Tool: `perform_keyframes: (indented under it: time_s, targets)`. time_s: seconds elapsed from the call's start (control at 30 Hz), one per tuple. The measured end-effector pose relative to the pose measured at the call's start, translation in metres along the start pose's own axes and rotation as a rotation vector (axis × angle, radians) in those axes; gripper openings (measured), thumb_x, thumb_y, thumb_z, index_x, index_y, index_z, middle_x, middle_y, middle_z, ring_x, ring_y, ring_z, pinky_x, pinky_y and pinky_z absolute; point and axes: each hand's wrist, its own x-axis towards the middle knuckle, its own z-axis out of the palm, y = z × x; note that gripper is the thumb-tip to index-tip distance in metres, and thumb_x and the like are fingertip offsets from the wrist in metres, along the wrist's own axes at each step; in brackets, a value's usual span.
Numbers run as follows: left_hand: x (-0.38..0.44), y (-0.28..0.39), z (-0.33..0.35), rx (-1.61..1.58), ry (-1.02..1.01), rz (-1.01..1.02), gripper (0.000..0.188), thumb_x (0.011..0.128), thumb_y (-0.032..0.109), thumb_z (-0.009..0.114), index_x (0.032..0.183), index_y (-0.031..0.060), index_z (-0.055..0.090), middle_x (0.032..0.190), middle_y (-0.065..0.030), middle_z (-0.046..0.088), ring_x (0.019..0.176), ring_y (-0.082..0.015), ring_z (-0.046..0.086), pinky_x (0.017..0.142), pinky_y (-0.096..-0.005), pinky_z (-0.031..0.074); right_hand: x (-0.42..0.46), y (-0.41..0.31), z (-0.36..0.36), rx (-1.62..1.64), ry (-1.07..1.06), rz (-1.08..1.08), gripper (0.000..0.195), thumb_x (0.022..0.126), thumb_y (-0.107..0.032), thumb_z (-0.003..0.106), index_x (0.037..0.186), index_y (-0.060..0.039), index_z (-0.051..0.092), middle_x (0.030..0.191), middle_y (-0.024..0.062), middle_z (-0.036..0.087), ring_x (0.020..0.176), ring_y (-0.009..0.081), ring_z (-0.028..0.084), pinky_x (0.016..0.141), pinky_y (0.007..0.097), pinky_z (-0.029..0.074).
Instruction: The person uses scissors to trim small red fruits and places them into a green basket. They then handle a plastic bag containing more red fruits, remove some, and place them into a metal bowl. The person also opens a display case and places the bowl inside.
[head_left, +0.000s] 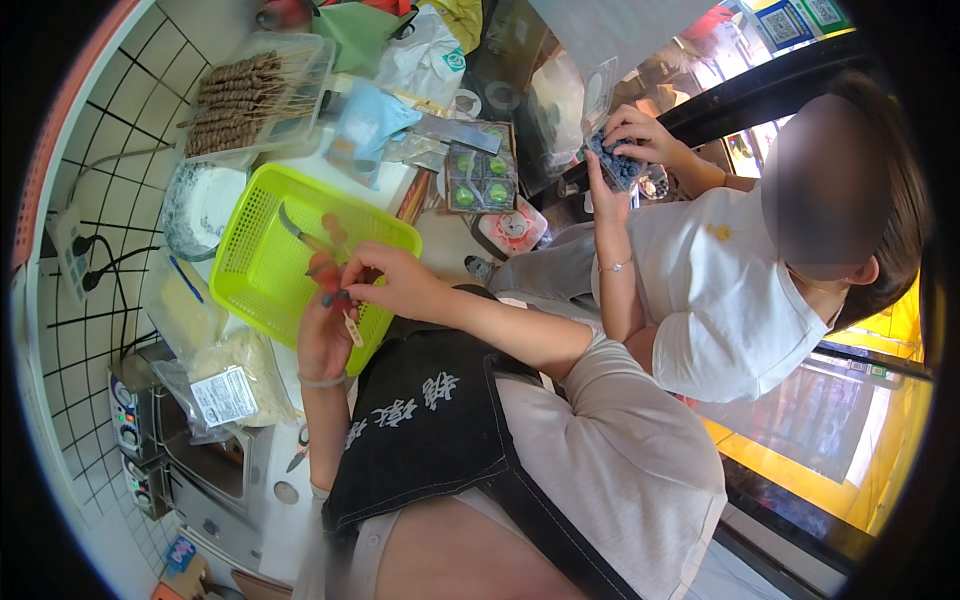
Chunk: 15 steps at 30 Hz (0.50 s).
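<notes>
My left hand (324, 341) holds a skewer with blurred red fruit (325, 271) and dark blueberries on it; its flat wooden end (353, 331) points down. From the right, my right hand (394, 281) pinches at the dark berries with thumb and finger; whether it grips one is unclear. Both hands are over the near side of a lime-green plastic basket (259, 225). Inside the basket lie a curved-bladed knife (292, 227) and small reddish round pieces (334, 229), partly hidden by my right hand.
Beyond the basket, a clear tub (322, 82) holds brown skewered food (236, 97). Packed blueberry boxes (480, 169) stand beyond its right side. A co-worker (712, 262) at right holds an open box of blueberries (619, 161). Bagged food (247, 375), scissors (298, 454) and fryers (202, 465) are at left.
</notes>
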Motion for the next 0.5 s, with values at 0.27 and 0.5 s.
perform_keyframes:
  time_s: [0.27, 0.5]
  targets:
    - [0.006, -0.003, 0.005, -0.059, -0.036, -0.044, 0.047, 0.091, 0.017, 0.053, 0.131, -0.0039, 0.039, 0.123, -0.0120, 0.051, 0.099, -0.0169, 0.057, 0.080, -0.0260, 0.051, -0.002, -0.010, -0.014, -0.340, 0.104, -0.376, 0.010, 0.073, -0.003, 0.067, 0.080, -0.0050, 0.061, 0.085, 0.0065, 0.057, 0.081, 0.0242, 0.058, 0.069, 0.0328, 0.047]
    - [0.008, -0.008, -0.003, -0.037, -0.097, -0.028, 0.041, 0.090, 0.019, 0.054, 0.126, -0.0017, 0.047, 0.120, -0.0097, 0.054, 0.105, -0.0185, 0.053, 0.089, -0.0319, 0.044, 0.001, -0.010, -0.016, -0.568, 0.129, -0.633, 0.016, 0.067, -0.002, 0.071, 0.080, -0.0055, 0.061, 0.085, 0.0075, 0.059, 0.080, 0.0272, 0.058, 0.069, 0.0355, 0.047]
